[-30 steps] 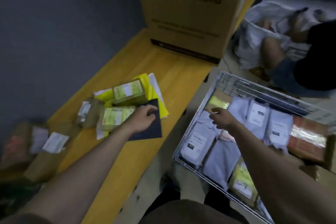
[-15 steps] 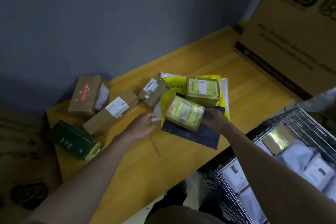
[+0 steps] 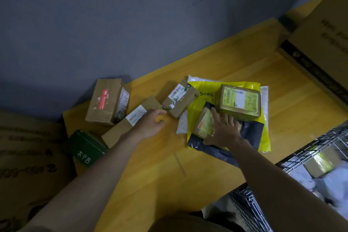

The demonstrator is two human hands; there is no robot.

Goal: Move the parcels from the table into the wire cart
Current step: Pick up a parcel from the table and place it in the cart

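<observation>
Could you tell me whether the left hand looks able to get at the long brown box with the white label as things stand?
Probably yes. The left hand hovers right beside the long brown box, fingers loosely curled and holding nothing. Nothing lies on the box or between the two.

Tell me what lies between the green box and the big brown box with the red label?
In the head view, nothing lies between the green box and the red-labelled brown box: only bare table.
</observation>
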